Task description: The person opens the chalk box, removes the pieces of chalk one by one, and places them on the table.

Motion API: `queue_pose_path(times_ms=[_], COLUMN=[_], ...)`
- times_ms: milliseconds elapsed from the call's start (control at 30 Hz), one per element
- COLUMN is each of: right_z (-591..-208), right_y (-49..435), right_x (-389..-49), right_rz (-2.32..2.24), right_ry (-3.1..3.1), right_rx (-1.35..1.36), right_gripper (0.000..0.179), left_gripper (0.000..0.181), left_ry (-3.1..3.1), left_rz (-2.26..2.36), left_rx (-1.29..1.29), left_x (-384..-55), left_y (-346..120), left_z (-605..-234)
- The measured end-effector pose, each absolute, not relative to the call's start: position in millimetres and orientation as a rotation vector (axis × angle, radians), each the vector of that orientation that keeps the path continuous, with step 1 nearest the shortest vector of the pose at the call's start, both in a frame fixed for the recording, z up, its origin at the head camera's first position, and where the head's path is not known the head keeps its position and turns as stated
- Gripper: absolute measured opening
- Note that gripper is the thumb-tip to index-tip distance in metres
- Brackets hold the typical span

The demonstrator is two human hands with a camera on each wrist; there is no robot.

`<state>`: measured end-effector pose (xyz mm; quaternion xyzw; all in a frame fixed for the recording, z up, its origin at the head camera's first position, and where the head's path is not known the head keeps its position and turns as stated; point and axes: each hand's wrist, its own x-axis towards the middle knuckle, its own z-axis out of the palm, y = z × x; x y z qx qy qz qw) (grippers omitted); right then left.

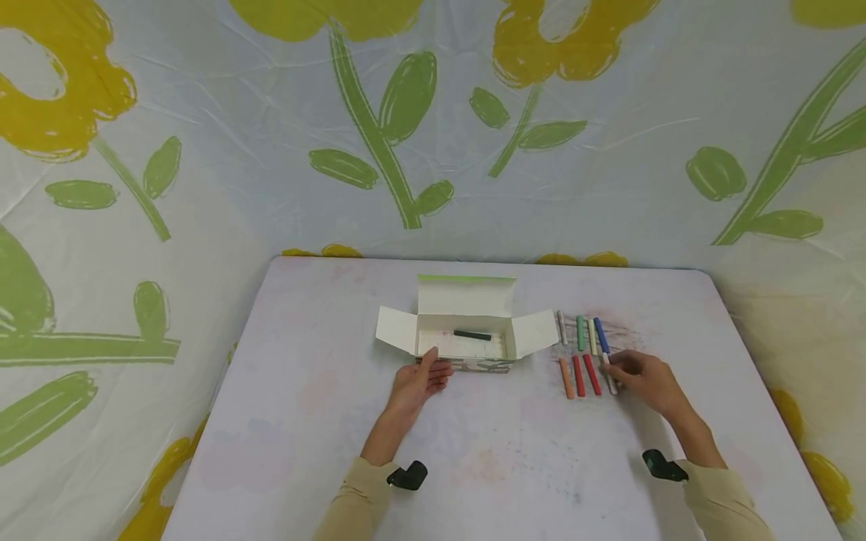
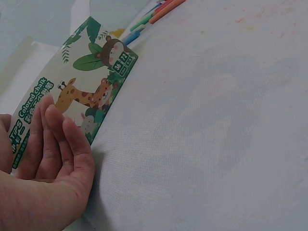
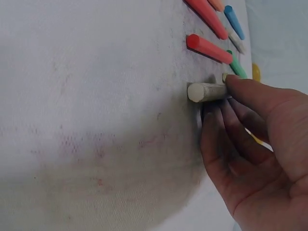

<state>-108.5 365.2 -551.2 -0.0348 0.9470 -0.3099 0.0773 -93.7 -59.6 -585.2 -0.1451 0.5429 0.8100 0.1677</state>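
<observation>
My left hand (image 1: 411, 387) holds the front wall of an open chalk box (image 1: 483, 366), thumb at its rim and fingers flat along the outside. Animals and the words "Colored Chalk" are printed on that front panel (image 2: 79, 94) in the left wrist view. Inside the box lies one dark chalk stick (image 1: 472, 335). Over on the right, my right hand (image 1: 646, 379) pinches a white chalk stick (image 3: 206, 92) between thumb and fingers, close over the table. This stick is at the right end of the nearer row of chalk.
Left of the white stick lie two red sticks (image 1: 579, 376) and an orange one (image 1: 566, 378). A farther row has a blue (image 1: 601, 334), a pale yellow (image 1: 592, 336), a green (image 1: 580, 333) and a grey stick (image 1: 561, 327). The box's flaps (image 1: 536, 333) stand spread outward.
</observation>
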Motion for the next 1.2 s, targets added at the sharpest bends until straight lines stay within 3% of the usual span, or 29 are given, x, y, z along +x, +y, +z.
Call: queue_pose_path(times_ms=[500,1200], right_z=[-539.8,-490.0], right_y=[358.8,328.9], right_x=[-119.0,-141.9], right_rz=[-0.933,-1.131], right_ry=[2.905,3.012], right_rx=[-0.149,-0.359], right_gripper=[0.028,0.025], left_gripper=[0.06,0.059], left_ry=[1.518,1.535], left_rz=[2.329,2.32], left_rx=[-0.418,-0.414], left_x=[-92.8,-94.5], left_y=[-58.2,-59.0], left_z=[-584.2,-584.8])
